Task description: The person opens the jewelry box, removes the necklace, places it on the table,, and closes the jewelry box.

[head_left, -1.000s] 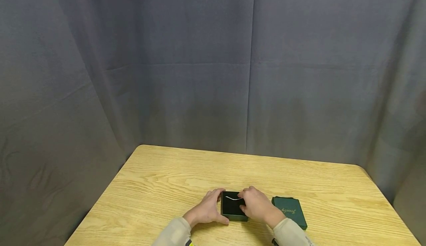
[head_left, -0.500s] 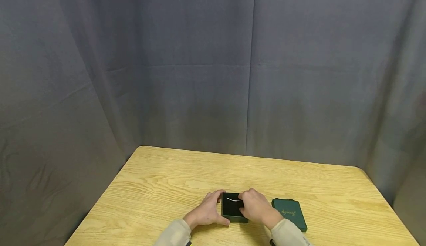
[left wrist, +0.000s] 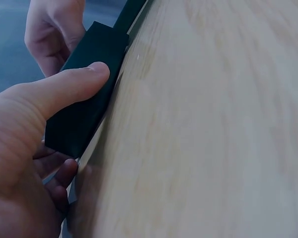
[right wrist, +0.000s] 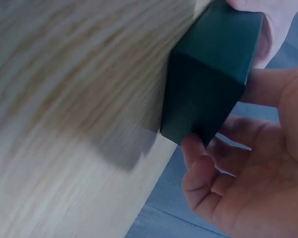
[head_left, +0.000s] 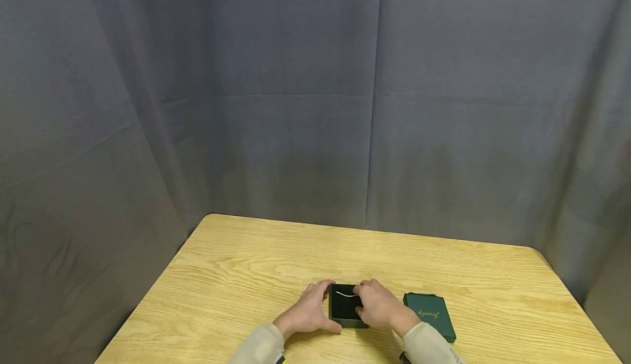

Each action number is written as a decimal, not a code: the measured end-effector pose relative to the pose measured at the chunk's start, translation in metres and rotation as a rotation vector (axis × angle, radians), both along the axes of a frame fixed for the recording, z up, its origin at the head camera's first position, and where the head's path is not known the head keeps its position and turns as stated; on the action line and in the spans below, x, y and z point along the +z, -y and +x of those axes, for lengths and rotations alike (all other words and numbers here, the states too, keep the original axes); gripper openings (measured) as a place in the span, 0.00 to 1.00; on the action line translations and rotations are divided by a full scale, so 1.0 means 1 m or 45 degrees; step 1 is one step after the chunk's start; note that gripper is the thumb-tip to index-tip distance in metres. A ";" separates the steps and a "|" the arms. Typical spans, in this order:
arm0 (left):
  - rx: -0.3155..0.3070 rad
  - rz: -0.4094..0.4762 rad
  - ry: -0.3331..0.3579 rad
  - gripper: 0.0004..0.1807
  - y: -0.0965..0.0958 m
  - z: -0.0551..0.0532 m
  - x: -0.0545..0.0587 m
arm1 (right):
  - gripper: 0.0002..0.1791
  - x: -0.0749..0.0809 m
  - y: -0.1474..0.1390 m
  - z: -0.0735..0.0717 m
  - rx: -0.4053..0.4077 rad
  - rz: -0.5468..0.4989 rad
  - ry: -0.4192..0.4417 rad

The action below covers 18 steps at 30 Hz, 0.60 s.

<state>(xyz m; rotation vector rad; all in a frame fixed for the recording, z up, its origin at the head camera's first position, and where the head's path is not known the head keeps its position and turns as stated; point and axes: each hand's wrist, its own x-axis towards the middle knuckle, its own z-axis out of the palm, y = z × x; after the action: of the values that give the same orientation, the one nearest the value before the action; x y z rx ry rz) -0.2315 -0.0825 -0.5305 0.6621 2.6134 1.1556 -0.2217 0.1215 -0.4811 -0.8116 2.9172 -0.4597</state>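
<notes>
A small green jewelry box point(head_left: 348, 323) with a black insert point(head_left: 344, 306) sits uncovered on the table. A thin silver chain point(head_left: 344, 294) lies across the insert, its right end hidden under fingers. My left hand point(head_left: 308, 310) grips the box from the left. In the left wrist view its thumb point(left wrist: 82, 82) presses the near wall. My right hand point(head_left: 380, 306) reaches over the right edge, thumb and fingers bent onto the insert and chain. In the right wrist view another finger point(right wrist: 192, 148) touches the box wall point(right wrist: 203, 94). The box hides whether those fingertips pinch anything.
A green lid point(head_left: 429, 316) with gold lettering lies on the wooden table point(head_left: 276, 249), just right of my right hand. Grey curtains point(head_left: 296, 107) hang behind and beside the table.
Both hands, the box and the chain stay almost where they were. At most, the right fingers have shifted very slightly over the chain's end, and the head view tilts a little.
</notes>
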 end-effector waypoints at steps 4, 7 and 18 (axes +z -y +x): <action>0.011 -0.007 0.002 0.54 0.000 0.000 0.001 | 0.14 -0.004 0.000 0.000 0.007 -0.020 -0.047; 0.013 -0.019 -0.012 0.54 -0.001 0.000 0.002 | 0.13 -0.006 0.001 -0.001 -0.006 -0.029 -0.082; 0.027 -0.071 -0.070 0.54 -0.003 0.002 0.003 | 0.08 -0.012 0.008 0.001 -0.064 0.124 -0.278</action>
<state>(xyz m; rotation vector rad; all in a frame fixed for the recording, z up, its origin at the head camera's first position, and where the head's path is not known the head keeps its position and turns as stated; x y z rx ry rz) -0.2296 -0.0800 -0.5275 0.6663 2.6938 1.0813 -0.2208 0.1133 -0.4927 -0.8258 3.1365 -0.2434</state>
